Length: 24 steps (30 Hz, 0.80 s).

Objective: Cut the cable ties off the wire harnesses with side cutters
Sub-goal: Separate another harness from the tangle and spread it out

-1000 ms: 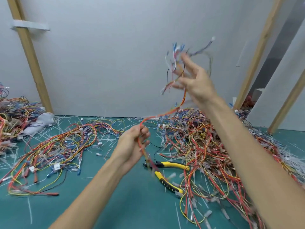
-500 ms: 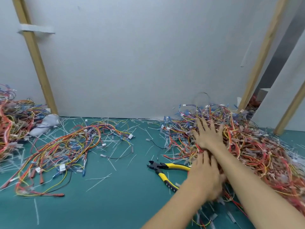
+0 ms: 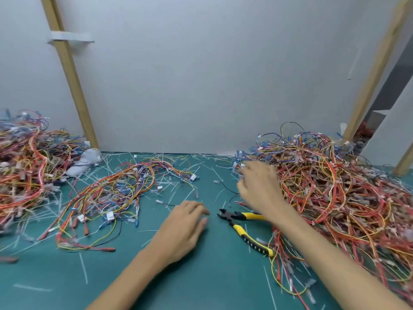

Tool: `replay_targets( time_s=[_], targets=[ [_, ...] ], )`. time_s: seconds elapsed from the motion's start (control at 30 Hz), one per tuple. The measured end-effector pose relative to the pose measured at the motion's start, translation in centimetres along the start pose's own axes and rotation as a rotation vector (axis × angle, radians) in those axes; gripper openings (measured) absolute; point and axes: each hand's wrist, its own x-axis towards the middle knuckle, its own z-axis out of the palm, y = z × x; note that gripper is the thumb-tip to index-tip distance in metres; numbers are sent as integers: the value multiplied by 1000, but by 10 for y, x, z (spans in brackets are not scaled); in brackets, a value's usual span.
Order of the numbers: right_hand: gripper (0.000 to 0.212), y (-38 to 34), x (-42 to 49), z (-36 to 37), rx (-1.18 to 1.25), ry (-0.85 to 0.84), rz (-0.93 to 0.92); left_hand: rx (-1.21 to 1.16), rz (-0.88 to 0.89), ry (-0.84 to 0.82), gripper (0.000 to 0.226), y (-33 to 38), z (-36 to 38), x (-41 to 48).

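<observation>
Three heaps of wiring sit on your green mat [image 3: 212, 285]: the left harness heap [image 3: 24, 173], the middle harness bundle [image 3: 116, 193] in loose loops, and the right harness pile [image 3: 339, 193], which is the largest. Your right hand [image 3: 259, 186] is at that pile's near-left edge. It is blurred, so you cannot tell whether its fingers hold a wire. Your left hand [image 3: 185, 229] is palm down, low over the mat, its fingers loosely relaxed and holding nothing. The side cutters [image 3: 237, 219] lie on the mat just beside your left fingertips. Their yellow-and-black handles are splayed, the jaws point toward that hand, and your right forearm crosses the upper handle. Cut cable ties [image 3: 83, 268] litter the mat. Any marking on the handles is too small to read.
</observation>
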Motion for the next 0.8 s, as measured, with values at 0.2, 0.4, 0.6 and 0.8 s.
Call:
replay_targets(
  time_s=[0.2,0.4,0.6,0.8],
  targets=[
    [40,-91,-47,30,385,-230,-227,-5,-240,34,24,-43,-10,-19],
    [44,-94,-59,57,392,-260,-199,37,-374,68,27,-52,-9,-24],
    [37,-88,-17,68,486,-153,1,87,-419,83,33,-52,-6,-21],
    [48,-90,67,86,461,-309,52,93,-400,84,34,-55,-4,-22]
  ],
)
